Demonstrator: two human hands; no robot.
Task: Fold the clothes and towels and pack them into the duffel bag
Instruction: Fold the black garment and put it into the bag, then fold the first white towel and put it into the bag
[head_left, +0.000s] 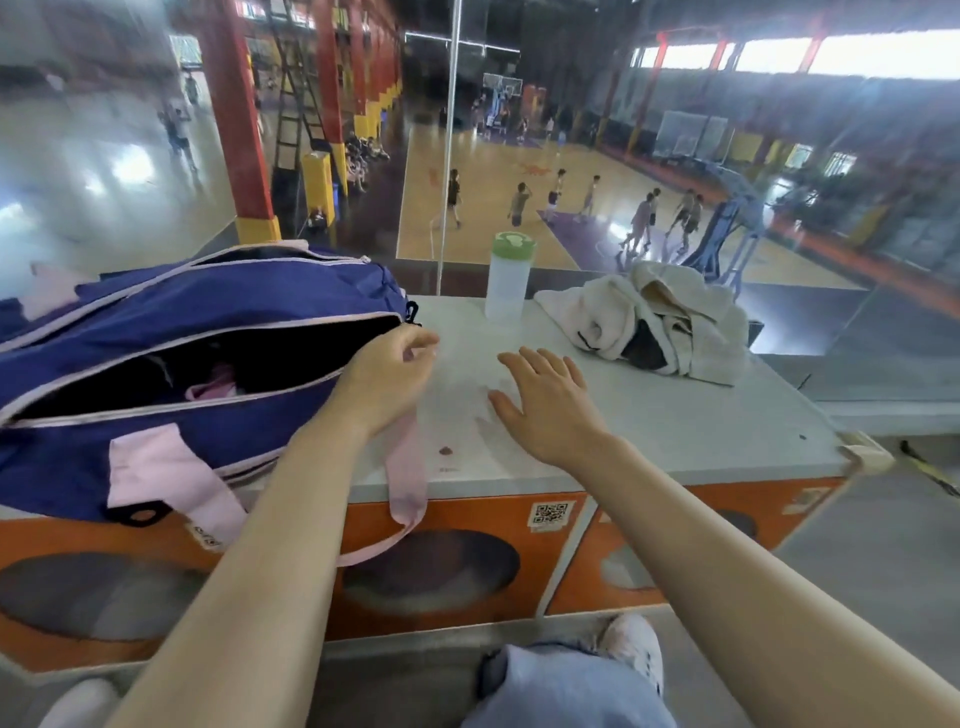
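The big navy-blue fabric duffel bag with pale pink trim (171, 332) lies on the left half of the grey countertop (675, 431), its long axis running left to right and its main zip gaping, with something pink visible inside. The left hand (395, 374) is at the bag's right end, fingers curled at the end of the opening near the pink strap; whether it actually pinches fabric or the zip pull I cannot tell. Ahead and to the right, a crumpled heap of cream-white towels and clothing (660, 327) sits unfolded near the counter's far edge, clear of both hands. The right hand (550, 400) is the nearer one: it lies flat with fingers spread on the bare counter, between bag and heap, holding nothing. Reaching forward and rightward looks like the natural next move. A clear plastic bottle with a green lid (508, 275) stands just left of the heap.
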